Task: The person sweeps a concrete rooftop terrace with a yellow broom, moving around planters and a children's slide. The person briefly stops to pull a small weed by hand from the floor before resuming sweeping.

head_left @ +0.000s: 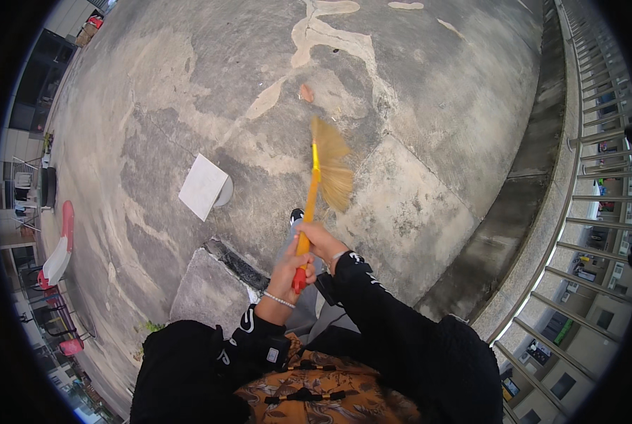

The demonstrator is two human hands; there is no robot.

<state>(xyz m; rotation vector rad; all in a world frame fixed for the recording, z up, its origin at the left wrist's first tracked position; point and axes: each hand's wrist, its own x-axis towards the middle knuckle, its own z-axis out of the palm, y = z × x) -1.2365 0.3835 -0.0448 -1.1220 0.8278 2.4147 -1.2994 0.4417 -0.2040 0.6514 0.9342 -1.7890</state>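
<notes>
I grip a broom with a yellow handle (310, 200), a red end and a fanned straw head (331, 169). My left hand (288, 278) is closed round the lower handle near the red end. My right hand (318, 240) is closed round the handle just above it. The straw head is over the cracked concrete floor (429, 92), slightly blurred. A small orange-brown piece (306, 92) lies just beyond the bristles. One of my shoes (296, 215) shows beside the handle.
A white square board (201, 185) on a round white base stands to the left. A low kerb and metal railing (583, 226) curve along the right, with buildings beyond. A red-and-white slide (60, 247) and other objects line the far left.
</notes>
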